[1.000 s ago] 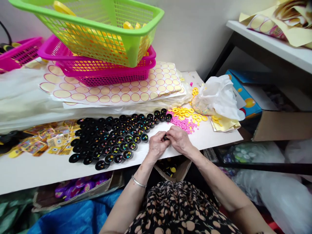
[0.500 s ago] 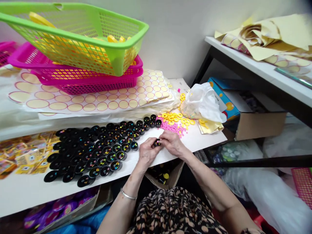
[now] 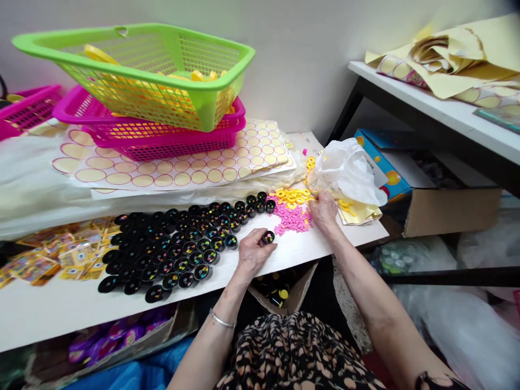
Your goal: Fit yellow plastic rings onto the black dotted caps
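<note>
Away from the small black round cap [image 3: 268,237] the right hand [image 3: 324,210] has gone out to the heap of yellow plastic rings [image 3: 293,196] beside the pink beads [image 3: 290,219]. Its fingers curl onto the rings; whether they hold one I cannot tell. The left hand [image 3: 252,253] pinches the cap, low over the white bench [image 3: 60,303], just right of the rows of black caps [image 3: 179,249]. Lifting a single ring calls for a fine pinch.
</note>
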A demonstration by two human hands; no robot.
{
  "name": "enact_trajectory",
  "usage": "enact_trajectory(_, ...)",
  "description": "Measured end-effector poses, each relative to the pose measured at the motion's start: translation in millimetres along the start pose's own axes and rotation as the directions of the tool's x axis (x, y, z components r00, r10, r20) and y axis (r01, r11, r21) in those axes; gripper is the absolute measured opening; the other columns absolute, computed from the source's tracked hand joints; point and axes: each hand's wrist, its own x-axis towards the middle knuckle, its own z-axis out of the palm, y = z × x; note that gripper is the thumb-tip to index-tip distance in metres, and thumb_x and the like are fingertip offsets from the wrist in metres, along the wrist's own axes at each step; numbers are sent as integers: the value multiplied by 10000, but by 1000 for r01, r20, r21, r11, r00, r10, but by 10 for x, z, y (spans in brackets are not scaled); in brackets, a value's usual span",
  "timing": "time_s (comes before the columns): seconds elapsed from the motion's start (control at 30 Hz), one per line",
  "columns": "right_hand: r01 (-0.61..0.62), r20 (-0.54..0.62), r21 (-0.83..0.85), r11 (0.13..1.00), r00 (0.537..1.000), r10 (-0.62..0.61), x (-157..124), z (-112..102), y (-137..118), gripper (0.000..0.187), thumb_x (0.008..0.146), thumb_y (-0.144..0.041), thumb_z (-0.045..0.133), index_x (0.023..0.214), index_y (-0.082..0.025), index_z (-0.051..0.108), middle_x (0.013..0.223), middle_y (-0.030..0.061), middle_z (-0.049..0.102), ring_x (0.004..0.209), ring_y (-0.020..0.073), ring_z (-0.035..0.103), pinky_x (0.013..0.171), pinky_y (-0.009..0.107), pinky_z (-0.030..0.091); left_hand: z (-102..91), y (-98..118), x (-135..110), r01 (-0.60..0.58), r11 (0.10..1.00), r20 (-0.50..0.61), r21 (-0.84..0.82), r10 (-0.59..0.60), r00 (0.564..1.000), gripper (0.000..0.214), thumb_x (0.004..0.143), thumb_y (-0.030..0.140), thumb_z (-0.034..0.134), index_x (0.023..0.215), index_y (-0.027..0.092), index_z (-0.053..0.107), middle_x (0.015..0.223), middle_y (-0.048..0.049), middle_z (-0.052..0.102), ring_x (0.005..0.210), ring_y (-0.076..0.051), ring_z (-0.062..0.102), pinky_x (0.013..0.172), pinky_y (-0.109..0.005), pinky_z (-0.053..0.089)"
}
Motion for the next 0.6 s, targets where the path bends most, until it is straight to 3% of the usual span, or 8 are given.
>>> enact_trajectory(0.07,-15,-23,89,996,1000,17,-8,-48,-26,117,719,-246,468,714,-164,551,692,39,534,682,186,471,636,303,358,-19,-1,-2,-10,999,-18,-38,9,1000,459,592,203,693,1042,164,612,836,-4,579,553,-71,469,566,-224,429)
enact_trajectory(0.17,15,-77,241,970,997,4,-148,-251,-105,114,756,-274,482,698,-183,514,600,-11,480,569,145,427,580,275,346,-87,77,-80,-72,995,-112,-75,63,992,430,617,164,642,1045,162,605,988,-57,585,529,-56,456,552,-229,433)
enact_trajectory(0.23,138,-128,301,944,986,-103,-365,-437,-194,102,781,-273,494,725,-187,501,604,-17,471,536,129,411,562,269,346,-136,194,-194,-96,991,-217,-90,74,973,329,650,180,631,978,161,627,948,-59,599,539,-65,454,563,-232,424)
enact_trajectory(0.3,325,-171,295,898,943,-285,-666,-605,-310,59,799,-236,495,766,-187,496,664,9,511,571,135,440,586,282,366,-160,347,-329,-43,987,-253,-156,2,967,195,691,239,638,867,157,651,797,-33,601,559,-80,460,576,-232,408)
enact_trajectory(0.37,512,-163,250,822,859,-485,-996,-706,-434,11,797,-178,492,797,-186,499,755,54,572,672,166,491,649,318,390,-151,502,-442,132,937,-155,-323,-190,969,194,750,334,602,767,149,655,657,-13,568,547,-86,455,538,-224,378)
enact_trajectory(0.47,665,-121,235,709,744,-658,-1413,-703,-581,91,784,-121,484,837,-191,510,892,96,616,817,215,521,721,383,413,-101,658,-514,436,711,167,-552,-418,893,330,778,439,555,707,130,648,557,0,529,501,-78,428,471,-208,319)
enact_trajectory(0.53,680,-111,293,672,723,-682,-1576,-644,-634,126,785,-104,474,864,-193,514,971,112,610,897,234,522,759,414,432,-78,681,-509,526,598,297,-605,-443,846,315,731,431,613,704,120,654,545,9,527,482,-61,396,461,-196,292)
enact_trajectory(0.6,657,-81,380,651,725,-684,-1642,-595,-656,152,792,-97,468,901,-194,511,1039,123,594,957,240,520,795,429,447,-79,652,-489,549,550,323,-630,-457,829,271,678,382,669,693,112,662,548,10,534,480,-50,378,466,-189,285)
